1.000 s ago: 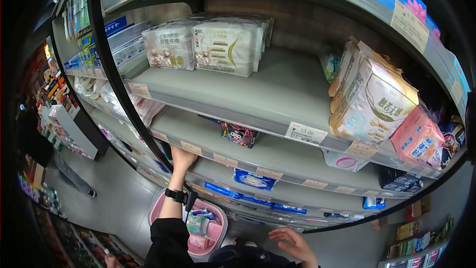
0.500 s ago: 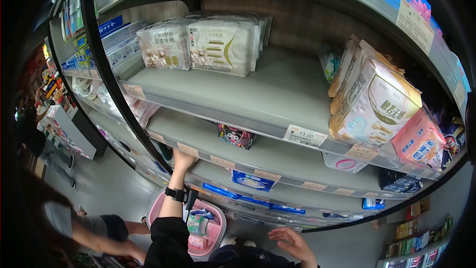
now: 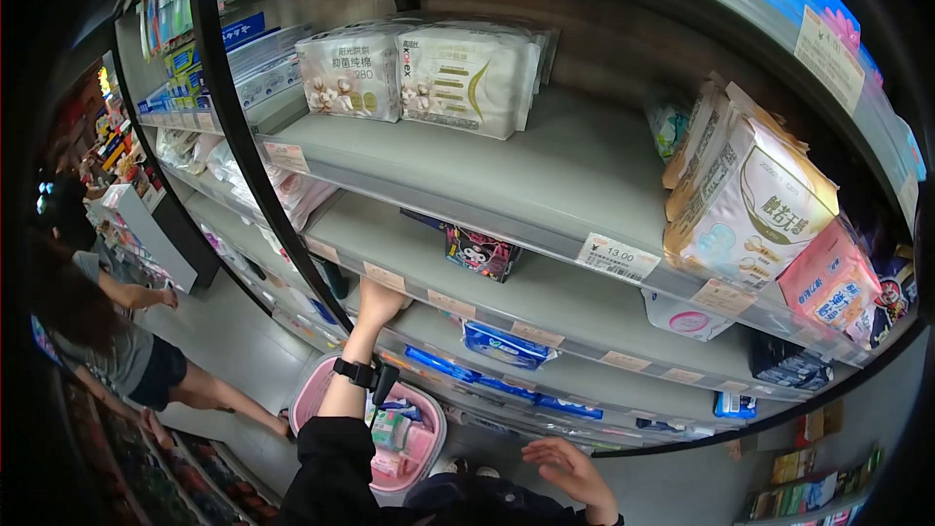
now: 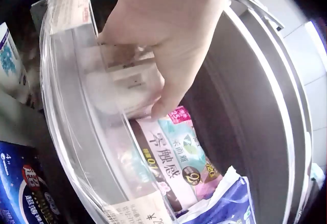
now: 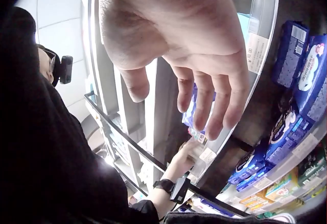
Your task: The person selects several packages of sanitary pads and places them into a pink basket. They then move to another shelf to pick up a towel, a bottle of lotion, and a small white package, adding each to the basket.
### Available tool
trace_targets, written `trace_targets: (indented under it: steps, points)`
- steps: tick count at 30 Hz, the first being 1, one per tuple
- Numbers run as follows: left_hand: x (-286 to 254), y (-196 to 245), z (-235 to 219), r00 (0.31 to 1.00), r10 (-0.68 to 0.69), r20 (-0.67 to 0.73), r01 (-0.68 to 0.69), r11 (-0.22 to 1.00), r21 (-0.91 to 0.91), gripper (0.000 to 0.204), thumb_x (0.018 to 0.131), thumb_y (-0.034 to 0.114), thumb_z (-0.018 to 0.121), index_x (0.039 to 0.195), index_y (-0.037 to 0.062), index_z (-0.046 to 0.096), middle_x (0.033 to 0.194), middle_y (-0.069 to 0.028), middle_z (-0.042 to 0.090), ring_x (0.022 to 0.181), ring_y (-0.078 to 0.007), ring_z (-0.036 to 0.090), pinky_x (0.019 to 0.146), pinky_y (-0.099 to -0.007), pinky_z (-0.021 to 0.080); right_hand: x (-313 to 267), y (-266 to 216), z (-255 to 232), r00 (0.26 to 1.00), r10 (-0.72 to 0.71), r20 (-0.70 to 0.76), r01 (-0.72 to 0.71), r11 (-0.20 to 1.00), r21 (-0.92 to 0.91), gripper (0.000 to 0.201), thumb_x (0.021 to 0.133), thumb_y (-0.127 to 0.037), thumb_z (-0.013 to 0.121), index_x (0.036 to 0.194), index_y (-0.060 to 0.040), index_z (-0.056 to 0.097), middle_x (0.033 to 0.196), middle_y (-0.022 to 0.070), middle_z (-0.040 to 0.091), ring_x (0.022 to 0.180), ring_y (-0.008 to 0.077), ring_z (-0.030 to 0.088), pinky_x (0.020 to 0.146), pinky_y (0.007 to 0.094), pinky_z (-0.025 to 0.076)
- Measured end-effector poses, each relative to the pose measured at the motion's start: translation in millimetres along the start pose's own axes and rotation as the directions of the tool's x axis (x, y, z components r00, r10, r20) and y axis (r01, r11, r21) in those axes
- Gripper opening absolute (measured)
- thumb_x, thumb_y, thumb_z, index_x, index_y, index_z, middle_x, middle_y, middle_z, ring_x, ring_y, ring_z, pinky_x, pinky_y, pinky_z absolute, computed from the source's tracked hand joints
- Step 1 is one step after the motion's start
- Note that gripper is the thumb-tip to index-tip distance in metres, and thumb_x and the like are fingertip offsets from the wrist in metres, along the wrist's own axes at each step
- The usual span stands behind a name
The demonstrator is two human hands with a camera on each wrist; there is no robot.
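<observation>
I find the fingers of my left hand [image 4: 166,27] bent down behind a clear shelf strip [image 4: 76,91]; I cannot tell how far they close or whether they grip anything. The thumb tip is at the upper end of a pink-and-teal pack [image 4: 176,157], whose printed face shows; its visible long axis slants from upper left to lower right in the left wrist view, and a blue pack [image 4: 227,203] overlaps its lower end. My right hand [image 5: 179,35] is open, fingers slightly apart, holding nothing. The grey shelf [image 3: 584,151] above bears white packs [image 3: 458,78]. A pink basket [image 3: 304,399] of packets stands on the tiled floor [image 3: 219,326]; a person in a grey top [image 3: 102,326] is at left.
</observation>
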State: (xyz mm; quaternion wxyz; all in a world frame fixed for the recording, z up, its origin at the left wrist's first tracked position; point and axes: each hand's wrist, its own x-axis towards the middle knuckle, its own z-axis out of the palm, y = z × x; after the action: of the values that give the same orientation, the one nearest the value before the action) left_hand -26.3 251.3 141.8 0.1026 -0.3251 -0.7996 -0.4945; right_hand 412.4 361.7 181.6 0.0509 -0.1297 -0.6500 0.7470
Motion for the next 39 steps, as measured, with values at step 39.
trace_targets:
  steps: [39]
  points:
    - [-103,169,27,0.957,0.279,0.075,-0.278,0.960,-0.032,0.037,0.073,0.013,0.078,0.105,0.0027,0.063,0.114,-0.0206,0.050,0.104,-0.0390,0.050,0.085,-0.0430,0.045,-20,3,-1,0.993,-0.029,-0.116,0.023,0.998,-0.050,0.040,0.090,-0.002,0.062,0.128,0.0000,0.050,0.126,0.0130,0.059,0.114,0.0217,0.058,0.098,0.0344,0.045]
